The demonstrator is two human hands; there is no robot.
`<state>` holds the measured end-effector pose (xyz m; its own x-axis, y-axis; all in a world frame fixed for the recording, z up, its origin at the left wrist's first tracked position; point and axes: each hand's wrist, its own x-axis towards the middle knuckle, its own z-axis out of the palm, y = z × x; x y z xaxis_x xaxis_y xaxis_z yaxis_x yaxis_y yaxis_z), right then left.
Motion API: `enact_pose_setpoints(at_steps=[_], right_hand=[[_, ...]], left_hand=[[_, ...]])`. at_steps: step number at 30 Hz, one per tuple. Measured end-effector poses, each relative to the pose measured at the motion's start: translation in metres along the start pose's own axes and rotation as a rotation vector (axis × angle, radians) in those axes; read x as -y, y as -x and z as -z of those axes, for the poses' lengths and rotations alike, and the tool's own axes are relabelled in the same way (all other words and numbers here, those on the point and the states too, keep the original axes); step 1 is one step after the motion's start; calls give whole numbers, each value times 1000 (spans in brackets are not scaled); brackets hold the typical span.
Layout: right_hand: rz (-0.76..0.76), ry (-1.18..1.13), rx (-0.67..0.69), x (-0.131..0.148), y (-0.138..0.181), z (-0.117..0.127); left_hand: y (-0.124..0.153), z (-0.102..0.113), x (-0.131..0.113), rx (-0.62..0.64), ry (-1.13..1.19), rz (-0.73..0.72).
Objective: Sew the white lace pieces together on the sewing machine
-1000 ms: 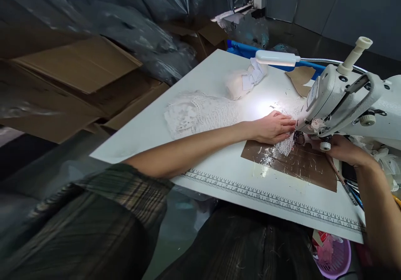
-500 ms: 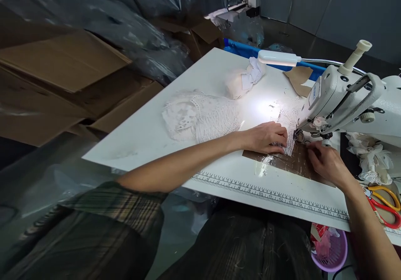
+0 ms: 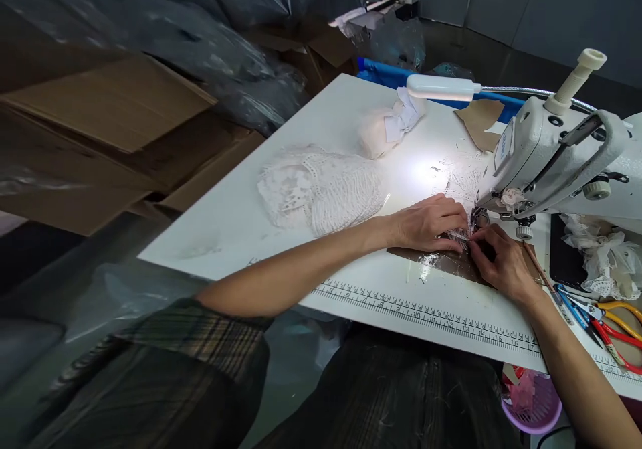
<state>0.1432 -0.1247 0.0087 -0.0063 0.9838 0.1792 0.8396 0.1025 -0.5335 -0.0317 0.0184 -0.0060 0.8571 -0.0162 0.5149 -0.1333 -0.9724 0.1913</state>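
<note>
My left hand [image 3: 430, 222] lies on a small piece of white lace [image 3: 457, 235], fingers curled and pressing it onto the brown patch [image 3: 441, 262] of the table, just in front of the presser foot [image 3: 479, 217] of the white sewing machine [image 3: 556, 158]. My right hand [image 3: 496, 256] meets it from the right, fingertips pinched on the same lace edge. More lace [image 3: 464, 180] runs back behind the needle under the lamp's bright spot.
A heap of white lace [image 3: 321, 188] and a pale bundle [image 3: 384, 131] lie on the white table [image 3: 281, 168], which has a printed ruler [image 3: 426, 315] along its front. Scissors [image 3: 614, 328] and tools sit at right, a purple basket [image 3: 536, 412] below. Cardboard boxes [image 3: 115, 108] stand at left.
My right hand came out from under the machine head and moved left to join the left hand on the lace. The left hand shifted slightly back from the needle.
</note>
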Motion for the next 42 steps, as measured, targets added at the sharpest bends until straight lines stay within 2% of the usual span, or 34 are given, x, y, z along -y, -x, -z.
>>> enact_pose_setpoints(at_steps=[3,6,9,11,16,20,23,25,27,30,34,42], right_hand=[[-18,24,-38,-2,1,1],[44,144,-36,0,4,4],[149,291,43,2,6,5],[189,333,58,2,7,5],[270,257,31,-1,9,6],[323,215,12,-2,9,8],[310,164,33,-4,9,9],[246,94,31,-8,9,10],[154,56,-22,-11,8,9],[77,161,-56,-14,8,6],[113,299,-9,-14,8,2],[173,258,-49,-15,8,1]], left_hand=[[0,0,-1,-15,2,-11],[-1,2,-2,-145,74,9],[-1,2,-1,-248,129,22],[-1,1,0,-218,142,14],[2,-3,2,-14,88,-8],[3,-2,1,39,-7,-50],[2,0,-1,81,-68,-59],[1,2,-2,103,-119,-72],[0,3,-3,100,-177,-118],[0,5,-4,61,-246,-195],[0,5,-6,35,-290,-211],[2,-3,-7,14,-291,-173]])
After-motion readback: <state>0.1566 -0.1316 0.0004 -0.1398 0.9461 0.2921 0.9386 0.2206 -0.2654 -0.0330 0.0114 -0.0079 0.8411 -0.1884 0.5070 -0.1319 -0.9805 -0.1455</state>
